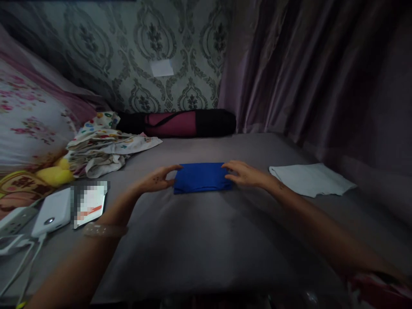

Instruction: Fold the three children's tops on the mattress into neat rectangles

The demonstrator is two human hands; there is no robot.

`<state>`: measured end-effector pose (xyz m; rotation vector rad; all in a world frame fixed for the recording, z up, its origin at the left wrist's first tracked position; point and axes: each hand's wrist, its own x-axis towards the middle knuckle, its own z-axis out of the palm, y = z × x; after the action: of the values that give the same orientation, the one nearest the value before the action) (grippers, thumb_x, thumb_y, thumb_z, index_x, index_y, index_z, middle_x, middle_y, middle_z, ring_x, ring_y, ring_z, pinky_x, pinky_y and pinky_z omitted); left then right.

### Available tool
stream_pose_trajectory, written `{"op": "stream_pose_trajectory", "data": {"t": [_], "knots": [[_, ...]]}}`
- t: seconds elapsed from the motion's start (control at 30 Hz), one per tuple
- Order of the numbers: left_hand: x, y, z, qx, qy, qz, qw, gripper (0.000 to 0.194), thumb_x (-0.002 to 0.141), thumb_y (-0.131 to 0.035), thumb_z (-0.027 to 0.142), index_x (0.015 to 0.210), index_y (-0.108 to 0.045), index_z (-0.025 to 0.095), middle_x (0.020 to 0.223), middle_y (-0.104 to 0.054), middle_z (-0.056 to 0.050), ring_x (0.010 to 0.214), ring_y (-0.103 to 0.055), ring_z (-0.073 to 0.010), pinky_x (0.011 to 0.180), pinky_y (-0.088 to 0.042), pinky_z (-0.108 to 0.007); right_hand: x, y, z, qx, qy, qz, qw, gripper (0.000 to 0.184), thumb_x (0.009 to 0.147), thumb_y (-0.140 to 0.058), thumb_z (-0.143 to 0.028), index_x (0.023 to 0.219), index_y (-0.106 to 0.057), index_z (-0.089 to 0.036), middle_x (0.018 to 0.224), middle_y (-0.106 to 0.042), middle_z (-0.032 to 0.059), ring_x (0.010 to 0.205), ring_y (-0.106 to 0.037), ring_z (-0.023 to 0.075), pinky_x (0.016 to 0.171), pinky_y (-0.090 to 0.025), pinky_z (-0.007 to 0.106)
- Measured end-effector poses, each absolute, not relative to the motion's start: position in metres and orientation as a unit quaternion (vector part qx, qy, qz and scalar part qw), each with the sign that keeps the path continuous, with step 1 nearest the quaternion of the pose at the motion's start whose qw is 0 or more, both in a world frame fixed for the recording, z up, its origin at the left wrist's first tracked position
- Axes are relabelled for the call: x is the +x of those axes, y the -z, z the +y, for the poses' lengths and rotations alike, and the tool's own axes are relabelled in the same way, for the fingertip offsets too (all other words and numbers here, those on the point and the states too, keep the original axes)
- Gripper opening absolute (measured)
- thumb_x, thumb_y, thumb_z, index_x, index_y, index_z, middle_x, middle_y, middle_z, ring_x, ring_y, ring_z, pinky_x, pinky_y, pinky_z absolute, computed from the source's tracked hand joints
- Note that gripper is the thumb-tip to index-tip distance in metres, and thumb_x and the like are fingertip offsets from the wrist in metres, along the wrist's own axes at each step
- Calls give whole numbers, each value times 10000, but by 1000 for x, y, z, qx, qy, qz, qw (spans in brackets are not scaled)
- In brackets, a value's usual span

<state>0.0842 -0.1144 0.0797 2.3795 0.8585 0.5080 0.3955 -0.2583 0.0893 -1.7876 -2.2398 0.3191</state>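
Observation:
A bright blue folded cloth (203, 177) lies flat as a rectangle on the grey bed sheet. My left hand (158, 178) is at its left end, fingertips touching the far left corner and the thumb against the side. At the opposite end, my right hand (242, 172) has its fingertips on the far right corner, the thumb over the right edge. In both hands a gap shows between thumb and fingers. To the right of my right hand lies a pale, flat folded cloth (312, 179).
On the left are a phone (96, 201), a white power bank (53, 210) with cables, a power strip (16, 221), a yellow plush toy (56, 174) and a heap of patterned cloth (99, 148). A black and maroon rolled bag (174, 123) lies along the wall; a curtain (289, 64) hangs right.

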Motion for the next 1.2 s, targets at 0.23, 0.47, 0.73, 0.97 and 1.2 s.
{"op": "stream_pose_trajectory", "data": {"t": [0.23, 0.47, 0.73, 0.97, 1.2], "knots": [[128, -47, -91, 912, -149, 328, 195, 456, 867, -453, 278, 1303, -525, 168, 1137, -671, -104, 925, -658, -227, 868, -507, -361, 371, -57, -216, -658, -55, -735, 151, 464, 951, -376, -268, 1393, -463, -152, 1420, -496, 122, 1327, -424, 222, 1112, -312, 396], [179, -8, -105, 917, -117, 366, 110, 487, 886, -379, 159, 1368, -446, 161, 1447, -468, -153, 1367, -391, -270, 1123, -278, -521, 343, -23, -184, -705, -26, -702, 98, 556, 989, -255, -354, 1483, -329, -109, 1554, -298, 121, 1447, -191, 291, 1157, -150, 535], [188, 15, -115, 915, -85, 395, 23, 550, 972, -271, 384, 1450, -383, 137, 1529, -348, -151, 1432, -261, -315, 1153, -161, -554, 327, 1, -183, -734, -11, -675, 75, 533, 986, -261, -403, 1478, -365, -227, 1565, -284, 80, 1429, -222, 322, 1126, -149, 597], [188, 9, -119, 915, -56, 400, 13, 545, 977, -270, 374, 1460, -373, 142, 1537, -328, -151, 1437, -253, -306, 1149, -185, -546, 327, -3, -183, -735, -28, -674, 72, 541, 988, -261, -411, 1480, -364, -212, 1566, -275, 103, 1436, -205, 322, 1124, -138, 599], [176, 6, -120, 900, -100, 424, -2, 625, 971, -274, 497, 1460, -372, 120, 1546, -292, -184, 1445, -227, -315, 1161, -157, -532, 344, -4, -186, -759, -18, -640, 119, 573, 985, -284, -418, 1490, -324, -150, 1571, -240, 153, 1448, -185, 284, 1146, -159, 504]]}}
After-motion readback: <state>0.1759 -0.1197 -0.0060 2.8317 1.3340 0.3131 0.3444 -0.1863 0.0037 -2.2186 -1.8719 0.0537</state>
